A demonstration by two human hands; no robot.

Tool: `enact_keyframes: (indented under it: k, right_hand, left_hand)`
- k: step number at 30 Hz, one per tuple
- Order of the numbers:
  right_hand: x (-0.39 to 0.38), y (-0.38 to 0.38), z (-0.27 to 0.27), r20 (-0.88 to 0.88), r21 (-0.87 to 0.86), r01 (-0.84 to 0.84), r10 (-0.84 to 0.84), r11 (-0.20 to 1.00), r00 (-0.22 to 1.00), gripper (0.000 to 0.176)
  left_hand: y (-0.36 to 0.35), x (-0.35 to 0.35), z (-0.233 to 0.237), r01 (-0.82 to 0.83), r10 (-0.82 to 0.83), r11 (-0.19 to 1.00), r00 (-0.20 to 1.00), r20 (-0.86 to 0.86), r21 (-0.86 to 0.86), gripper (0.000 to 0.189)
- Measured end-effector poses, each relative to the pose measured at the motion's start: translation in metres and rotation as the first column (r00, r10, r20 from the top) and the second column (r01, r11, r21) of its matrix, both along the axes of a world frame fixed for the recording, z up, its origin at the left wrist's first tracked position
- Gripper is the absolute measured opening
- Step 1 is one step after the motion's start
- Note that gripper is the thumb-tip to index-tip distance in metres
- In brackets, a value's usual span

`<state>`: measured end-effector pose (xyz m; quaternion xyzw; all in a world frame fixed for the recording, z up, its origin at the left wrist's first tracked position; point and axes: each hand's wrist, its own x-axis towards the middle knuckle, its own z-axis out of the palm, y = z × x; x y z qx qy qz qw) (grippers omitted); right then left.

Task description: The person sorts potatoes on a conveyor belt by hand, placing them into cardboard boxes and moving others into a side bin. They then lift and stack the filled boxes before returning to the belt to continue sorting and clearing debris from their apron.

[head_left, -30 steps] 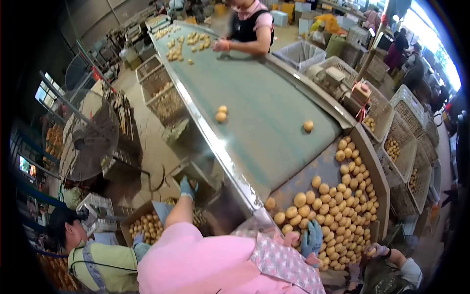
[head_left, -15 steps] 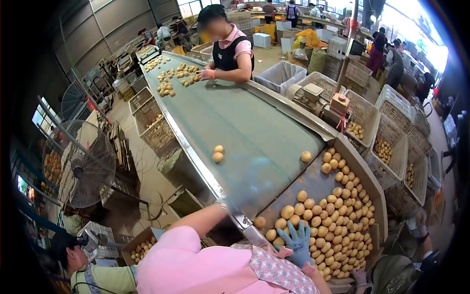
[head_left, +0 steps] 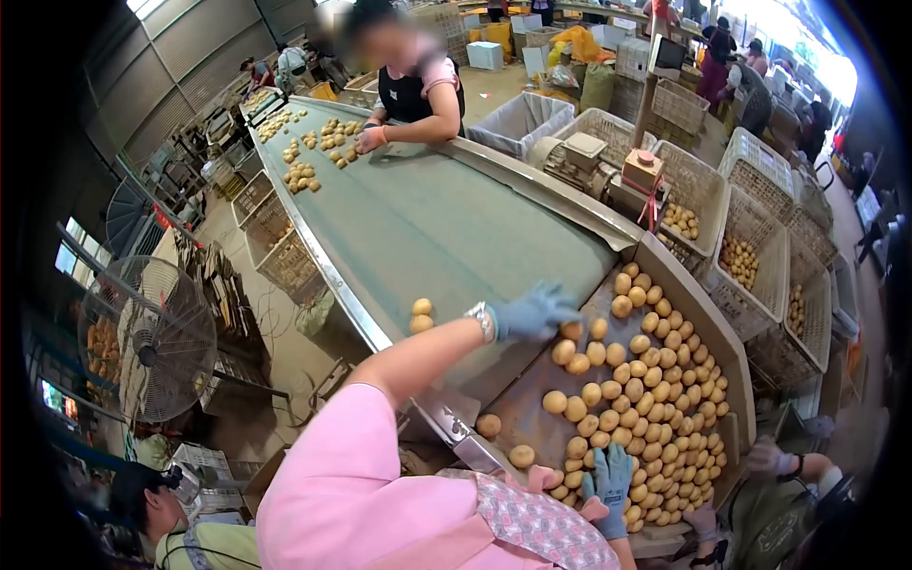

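Observation:
My left hand, in a blue-grey glove with a watch at the wrist, reaches across the lower end of the green conveyor belt. Its fingers are stretched out and a little blurred, right by a round tan fruit. Lower down, my right hand, gloved the same way, lies with fingers apart on the near edge of a heap of round tan fruits. Neither hand grips anything that I can see. The heap rests in a metal-floored tray at the belt's end. Two more fruits sit on the belt near my left forearm.
A co-worker handles fruits farther up the belt. Another person's gloved hands are at the tray's right edge. Crates with fruits stand along the right, beside a motor. A large fan stands at left.
My left hand has swept from the belt's left side to the right, over the tray's edge. Fruits near the belt end have shifted. My right hand has moved slightly right and down.

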<state>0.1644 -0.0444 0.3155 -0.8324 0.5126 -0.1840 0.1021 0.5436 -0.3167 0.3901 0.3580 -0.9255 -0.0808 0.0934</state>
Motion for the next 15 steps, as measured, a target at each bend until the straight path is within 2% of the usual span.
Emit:
enact_keyframes:
  k: [2,6,8,10,11,14,15]
  right_hand:
    - [0.0,0.009,-0.013,0.022,0.009,0.085,-0.085,0.996,0.996,0.061]
    - [0.018,-0.004,0.002,-0.008,0.01,0.117,-0.117,0.993,0.993,0.059]
    - [0.014,-0.005,-0.002,-0.004,-0.012,0.1,-0.1,0.995,0.995,0.059]
    - [0.009,-0.002,0.006,0.012,0.005,0.056,-0.056,0.998,0.998,0.061]
    - [0.007,0.001,0.012,0.013,0.015,0.034,-0.034,0.999,0.999,0.063]
    - [-0.006,0.017,0.027,0.066,0.086,0.051,-0.057,0.995,0.996,0.051]
    - [-0.006,0.01,0.032,0.1,0.086,0.048,-0.057,0.995,0.993,0.047]
  left_hand:
    - [-0.015,-0.03,0.029,-0.159,0.179,0.984,0.927,-0.329,0.086,0.067]
    - [-0.058,-0.14,0.019,-0.267,0.189,0.952,0.899,-0.395,-0.152,0.065]
    - [-0.062,-0.182,-0.014,-0.336,0.23,0.915,0.89,-0.393,-0.225,0.063]
    - [-0.044,-0.187,-0.059,-0.227,0.188,0.966,0.946,-0.262,-0.127,0.063]
    - [-0.03,-0.189,-0.06,-0.239,0.228,0.968,0.965,-0.13,-0.075,0.063]
    - [0.021,-0.158,-0.068,-0.021,-0.029,0.971,0.978,-0.208,-0.237,0.066]
    - [0.038,-0.142,-0.062,0.046,-0.082,0.979,0.981,-0.178,-0.201,0.068]
